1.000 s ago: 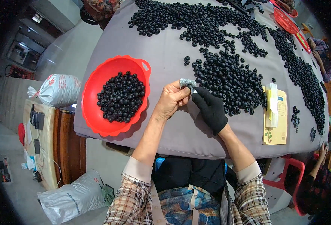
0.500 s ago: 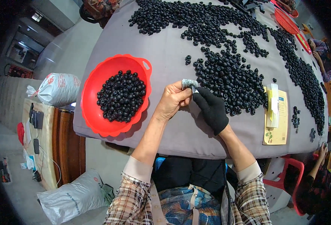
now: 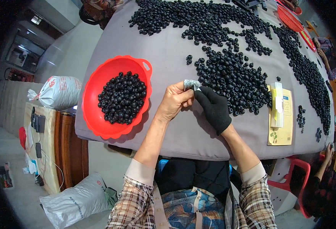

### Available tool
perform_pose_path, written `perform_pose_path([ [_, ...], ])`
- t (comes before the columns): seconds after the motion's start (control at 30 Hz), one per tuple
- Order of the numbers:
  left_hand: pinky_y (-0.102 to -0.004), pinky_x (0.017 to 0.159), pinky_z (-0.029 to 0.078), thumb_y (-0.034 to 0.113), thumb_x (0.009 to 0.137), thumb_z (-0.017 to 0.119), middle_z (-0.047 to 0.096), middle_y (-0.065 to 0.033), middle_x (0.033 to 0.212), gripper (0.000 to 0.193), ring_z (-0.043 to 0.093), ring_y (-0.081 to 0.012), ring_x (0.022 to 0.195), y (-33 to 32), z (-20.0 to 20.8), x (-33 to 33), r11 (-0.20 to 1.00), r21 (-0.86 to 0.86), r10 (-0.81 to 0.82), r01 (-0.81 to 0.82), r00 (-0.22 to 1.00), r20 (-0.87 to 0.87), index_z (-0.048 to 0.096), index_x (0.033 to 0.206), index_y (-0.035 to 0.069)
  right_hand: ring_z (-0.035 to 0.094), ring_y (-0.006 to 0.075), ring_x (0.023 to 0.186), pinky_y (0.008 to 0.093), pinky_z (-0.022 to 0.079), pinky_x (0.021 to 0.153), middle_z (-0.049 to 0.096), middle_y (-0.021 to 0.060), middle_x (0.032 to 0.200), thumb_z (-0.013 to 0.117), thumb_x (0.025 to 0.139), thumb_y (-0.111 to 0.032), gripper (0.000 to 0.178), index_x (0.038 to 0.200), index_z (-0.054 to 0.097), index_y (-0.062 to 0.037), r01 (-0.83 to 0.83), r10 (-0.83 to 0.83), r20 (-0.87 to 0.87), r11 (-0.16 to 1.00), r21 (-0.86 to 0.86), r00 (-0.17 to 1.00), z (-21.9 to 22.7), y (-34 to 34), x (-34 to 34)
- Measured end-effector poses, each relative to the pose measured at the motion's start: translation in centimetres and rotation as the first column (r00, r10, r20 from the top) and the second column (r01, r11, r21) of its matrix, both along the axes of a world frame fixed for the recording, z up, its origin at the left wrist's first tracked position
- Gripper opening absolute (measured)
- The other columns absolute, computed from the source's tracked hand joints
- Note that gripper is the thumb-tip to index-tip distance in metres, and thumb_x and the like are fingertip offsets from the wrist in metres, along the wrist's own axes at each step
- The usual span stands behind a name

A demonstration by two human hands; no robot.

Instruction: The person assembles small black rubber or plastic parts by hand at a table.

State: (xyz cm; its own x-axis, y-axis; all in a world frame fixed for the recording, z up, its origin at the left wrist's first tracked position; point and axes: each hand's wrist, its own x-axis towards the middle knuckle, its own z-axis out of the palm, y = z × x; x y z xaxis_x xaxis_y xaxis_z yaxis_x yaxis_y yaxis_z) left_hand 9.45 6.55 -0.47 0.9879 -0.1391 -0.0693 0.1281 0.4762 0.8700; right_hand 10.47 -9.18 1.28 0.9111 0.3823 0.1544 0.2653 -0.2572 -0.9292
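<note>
My left hand (image 3: 174, 100) is bare apart from a grey speckled covering on its index finger (image 3: 191, 83). Its thumb and fingers are pinched together. Against it, the black-gloved right hand (image 3: 214, 108) pinches too, fingertips touching the left ones. A small pale, shiny sliver shows between the fingertips; what either hand grips is too small and hidden to name. Both hands are just above the table cloth, between a red scalloped bowl (image 3: 92, 95) holding many small round black pieces (image 3: 122, 97) and a loose heap of the same black pieces (image 3: 232, 78).
More black pieces (image 3: 213, 23) spread across the grey cloth (image 3: 168, 143) at the back and right. A yellow booklet (image 3: 286, 129) with a clear plastic case (image 3: 277, 105) lies right. Red baskets (image 3: 290, 18) stand far right. Other people sit at the edges; white sacks (image 3: 63, 91) are left.
My hands stay pinched together in nearly the same place. The view shifts slightly, and the shiny sliver between the fingertips shows less.
</note>
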Motion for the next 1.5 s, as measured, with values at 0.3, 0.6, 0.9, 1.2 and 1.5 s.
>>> perform_pose_path([
  [0.3,-0.0131,0.044,0.037,0.006,0.085,0.057,0.058,0.001,0.07,0.015,0.049,-0.0018,0.053,0.1,-0.3,0.1,0.996,-0.089,-0.019,0.022,0.999,0.032,0.061,0.099,0.004,0.062,0.025,0.073,0.0307,0.051,0.059,0.06,0.0103,0.096,0.058,0.077,-0.004,0.028,0.104,0.057,-0.0073,-0.059,0.105,0.445,0.992,-0.115,0.889,-0.6,-0.6,0.0],
  [0.6,-0.0134,0.044,0.036,0.01,0.085,0.058,0.058,0.0013,0.07,0.014,0.05,-0.0026,0.053,0.4,-0.3,0.2,0.992,-0.128,-0.023,0.024,1.0,0.011,0.06,0.097,0.004,0.06,0.0114,0.073,0.0265,0.046,0.065,0.064,0.0097,0.081,0.057,0.084,-0.014,0.019,0.098,0.06,-0.0014,-0.019,0.019,0.136,1.0,-0.006,0.991,0.1,-0.1,-0.5],
  [0.9,-0.0147,0.043,0.038,0.009,0.085,0.058,0.059,-0.0022,0.071,0.012,0.052,-0.0045,0.053,0.1,-0.1,0.4,0.987,-0.157,-0.042,0.046,0.999,0.029,0.06,0.095,0.003,0.063,0.0227,0.075,0.0306,0.049,0.063,0.062,0.0092,0.09,0.053,0.086,-0.014,0.018,0.101,0.06,-0.0084,0.032,-0.03,0.079,0.999,-0.031,0.996,0.2,-0.4,-0.4],
  [1.2,-0.0185,0.044,0.044,0.008,0.085,0.056,0.062,-0.0072,0.076,0.011,0.057,-0.0102,0.057,-0.4,0.0,-0.7,0.985,-0.138,0.103,-0.102,0.995,0.004,0.06,0.093,0.001,0.062,0.0223,0.082,0.032,0.049,0.066,0.062,0.0132,0.093,0.053,0.086,-0.014,0.017,0.099,0.06,-0.0061,0.1,-0.102,0.071,0.994,0.039,0.992,-0.4,-0.4,-0.3],
  [1.5,-0.0177,0.04,0.039,0.009,0.082,0.059,0.06,-0.0042,0.068,0.008,0.052,-0.0057,0.048,-0.1,0.7,-3.7,0.955,0.179,0.244,-0.237,0.97,-0.018,0.061,0.087,0.002,0.061,0.0305,0.083,0.033,0.049,0.072,0.058,0.0128,0.104,0.055,0.08,-0.008,0.027,0.106,0.058,-0.0085,0.019,0.014,0.427,0.997,-0.073,0.904,-2.0,-1.2,0.4],
])
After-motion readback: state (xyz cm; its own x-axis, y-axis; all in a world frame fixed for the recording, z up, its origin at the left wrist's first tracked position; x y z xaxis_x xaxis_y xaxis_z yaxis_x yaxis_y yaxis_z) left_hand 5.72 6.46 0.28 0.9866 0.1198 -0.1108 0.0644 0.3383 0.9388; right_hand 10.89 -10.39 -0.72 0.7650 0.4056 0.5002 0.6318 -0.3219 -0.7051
